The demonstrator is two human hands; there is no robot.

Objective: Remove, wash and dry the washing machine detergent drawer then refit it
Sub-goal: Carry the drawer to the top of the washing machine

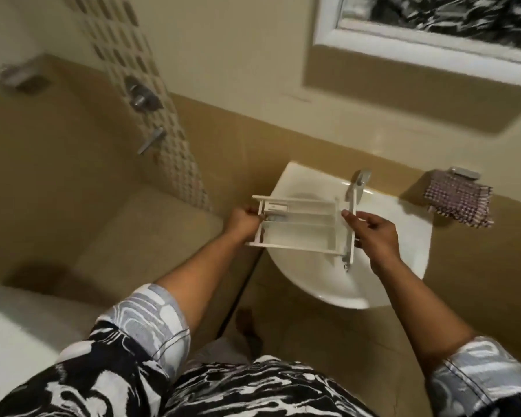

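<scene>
Beige-tiled bathroom: the left hand (242,221) grips the drawer (304,224) at its rear end and the right hand (373,236) pinches its front panel, arms stretched forward, holding it over the basin (328,284) by the tap (357,183). Removal looks done; washing, drying and refitting remain.

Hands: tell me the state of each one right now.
Left hand: closed, gripping the far end of the detergent drawer.
Right hand: closed, holding the drawer by its front-panel end.
</scene>
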